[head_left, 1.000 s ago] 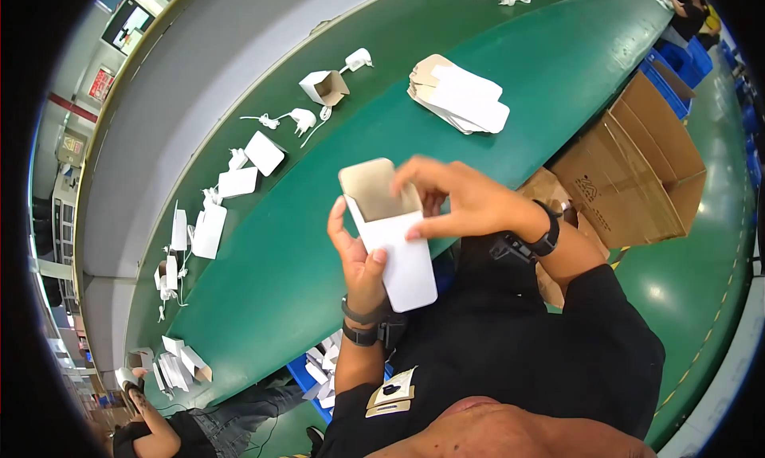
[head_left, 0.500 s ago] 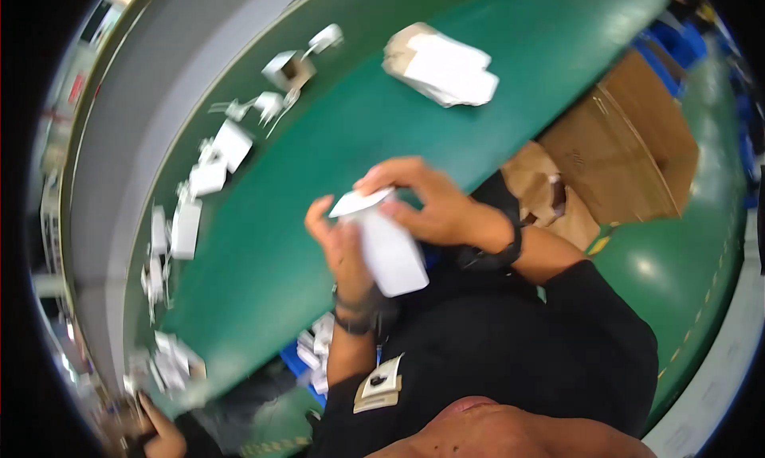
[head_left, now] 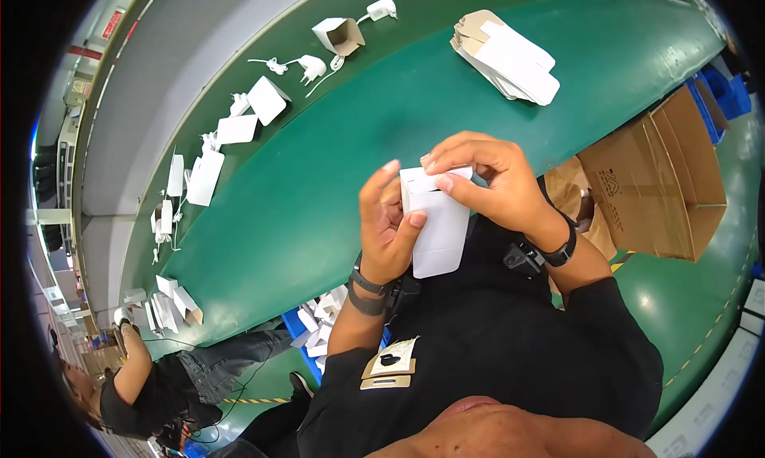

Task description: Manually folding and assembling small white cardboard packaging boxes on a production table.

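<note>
A small white carton is held upright between my two hands, over the near edge of the green work surface. My left hand grips its left side, the thumb lying on the front face. With thumb and fingers my right hand pinches the carton's top end, where a flap shows a narrow gap below it. Whether anything lies inside the carton cannot be seen. Farther off to the right lies a stack of flattened white cartons with brown inner sides.
Along the far left ledge are white plug chargers with cables and several white boxes. A blue bin of white pieces stands below the table edge. At right sits a large brown cardboard box. Another person is at lower left.
The right hand has closed in on the carton's top flap, which now lies nearly flat. The head view has shifted, and the other person shows more fully at lower left.
</note>
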### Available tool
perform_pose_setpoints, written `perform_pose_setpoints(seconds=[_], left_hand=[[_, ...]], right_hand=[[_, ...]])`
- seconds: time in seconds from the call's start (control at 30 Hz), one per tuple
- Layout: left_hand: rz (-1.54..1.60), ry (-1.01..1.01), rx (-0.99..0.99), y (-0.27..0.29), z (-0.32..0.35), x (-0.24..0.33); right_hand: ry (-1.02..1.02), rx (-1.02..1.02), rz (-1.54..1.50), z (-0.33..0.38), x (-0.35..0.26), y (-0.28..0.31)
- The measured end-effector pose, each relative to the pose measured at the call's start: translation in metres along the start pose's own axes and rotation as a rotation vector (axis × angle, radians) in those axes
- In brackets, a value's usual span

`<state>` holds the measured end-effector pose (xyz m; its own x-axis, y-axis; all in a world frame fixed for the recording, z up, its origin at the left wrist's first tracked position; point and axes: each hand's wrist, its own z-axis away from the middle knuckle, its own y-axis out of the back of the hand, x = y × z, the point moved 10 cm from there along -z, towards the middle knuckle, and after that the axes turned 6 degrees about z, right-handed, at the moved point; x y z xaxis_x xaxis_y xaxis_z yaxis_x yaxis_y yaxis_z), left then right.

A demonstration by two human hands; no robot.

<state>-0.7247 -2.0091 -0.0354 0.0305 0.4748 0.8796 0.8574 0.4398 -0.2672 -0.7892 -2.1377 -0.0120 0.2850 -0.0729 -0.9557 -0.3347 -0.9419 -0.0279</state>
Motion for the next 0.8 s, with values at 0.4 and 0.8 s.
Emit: perform_pose_setpoints(seconds=[0.4,0.8], left_hand=[[-0.251,0.03,0.158,0.013,-0.065,-0.037],[0.235,0.407,0.582,0.141,-0.256,-0.222]], right_hand=[[0.294,0.111,0.571,-0.017,-0.001,0.061],[-0.041,0.272,1.511,-0.051,0.037,0.209]])
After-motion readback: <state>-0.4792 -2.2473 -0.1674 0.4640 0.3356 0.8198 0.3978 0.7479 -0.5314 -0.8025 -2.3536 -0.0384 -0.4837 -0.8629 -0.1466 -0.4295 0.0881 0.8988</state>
